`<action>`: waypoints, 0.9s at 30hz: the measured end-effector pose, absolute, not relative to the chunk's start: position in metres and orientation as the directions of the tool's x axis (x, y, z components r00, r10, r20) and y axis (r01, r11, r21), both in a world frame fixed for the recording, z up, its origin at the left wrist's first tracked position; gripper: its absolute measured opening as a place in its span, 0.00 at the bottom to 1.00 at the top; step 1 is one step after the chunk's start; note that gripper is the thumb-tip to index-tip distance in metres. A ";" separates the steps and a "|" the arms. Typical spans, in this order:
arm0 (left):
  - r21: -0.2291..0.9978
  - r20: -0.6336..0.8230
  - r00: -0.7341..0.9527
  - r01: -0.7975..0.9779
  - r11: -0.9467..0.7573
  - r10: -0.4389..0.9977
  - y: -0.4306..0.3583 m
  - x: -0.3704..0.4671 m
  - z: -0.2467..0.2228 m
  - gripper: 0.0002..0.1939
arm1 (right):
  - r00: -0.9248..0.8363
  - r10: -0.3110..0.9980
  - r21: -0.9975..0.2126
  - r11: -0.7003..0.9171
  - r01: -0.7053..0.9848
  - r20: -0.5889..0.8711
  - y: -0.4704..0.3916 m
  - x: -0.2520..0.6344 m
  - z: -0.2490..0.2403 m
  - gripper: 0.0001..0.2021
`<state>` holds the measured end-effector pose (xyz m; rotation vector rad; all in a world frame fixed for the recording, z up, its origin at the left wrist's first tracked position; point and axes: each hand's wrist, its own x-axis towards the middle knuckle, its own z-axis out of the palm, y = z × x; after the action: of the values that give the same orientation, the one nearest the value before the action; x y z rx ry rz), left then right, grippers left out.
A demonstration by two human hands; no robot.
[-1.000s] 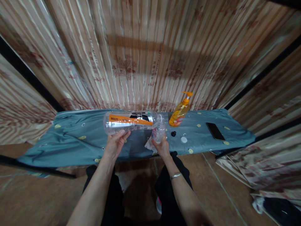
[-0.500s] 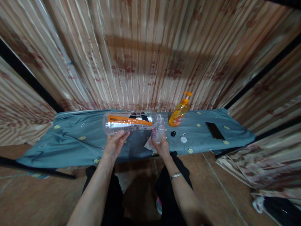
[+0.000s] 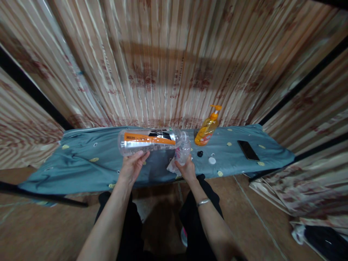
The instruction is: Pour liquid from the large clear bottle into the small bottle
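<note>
My left hand (image 3: 133,165) grips a large clear plastic bottle (image 3: 148,139) with an orange, black and silver label, holding it on its side with the neck toward the right. That neck lies over the top of a smaller clear plastic bottle (image 3: 182,152), which my right hand (image 3: 187,167) holds upright from the near side. Whether the two mouths touch, I cannot tell. A crumpled white tissue (image 3: 172,166) shows beside the small bottle. To the right on the cloth lie a black cap (image 3: 200,153) and a white cap (image 3: 212,160).
An orange pump bottle (image 3: 207,130) with yellow liquid stands behind the caps. Farther right lies a dark phone (image 3: 248,150). The narrow bench has a blue-green cloth (image 3: 89,156) over it. A patterned curtain (image 3: 163,65) hangs behind, with black poles (image 3: 35,88) at both sides.
</note>
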<state>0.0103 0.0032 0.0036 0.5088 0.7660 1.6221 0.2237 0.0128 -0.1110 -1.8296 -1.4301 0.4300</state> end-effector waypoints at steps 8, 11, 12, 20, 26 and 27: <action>0.707 -0.075 -0.188 -0.703 -0.081 0.979 0.004 0.011 0.003 0.12 | 0.301 0.930 -0.728 -0.057 0.683 0.210 0.012 0.224 -0.111 0.28; 0.709 -0.074 -0.189 -0.700 -0.082 0.979 0.003 0.011 0.003 0.12 | 0.314 0.924 -0.735 -0.055 0.676 0.219 0.012 0.224 -0.112 0.27; 0.710 -0.075 -0.189 -0.700 -0.081 0.979 0.003 0.011 0.003 0.12 | 0.314 0.922 -0.733 -0.050 0.678 0.227 0.012 0.224 -0.112 0.27; 0.713 -0.084 -0.193 -0.697 -0.077 0.978 0.004 0.011 0.003 0.10 | 0.310 0.920 -0.737 -0.035 0.675 0.239 0.015 0.225 -0.116 0.27; 0.708 -0.106 -0.199 -0.703 -0.067 0.974 0.003 0.011 0.005 0.11 | 0.308 0.929 -0.737 -0.061 0.674 0.204 0.014 0.224 -0.113 0.27; 0.707 -0.111 -0.199 -0.704 -0.064 0.974 0.003 0.011 0.005 0.11 | 0.310 0.930 -0.738 -0.065 0.671 0.200 0.014 0.224 -0.113 0.27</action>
<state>0.0112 0.0034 0.0051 0.4726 0.7666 1.6238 0.2241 0.0135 -0.1125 -1.8079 -1.4334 0.4240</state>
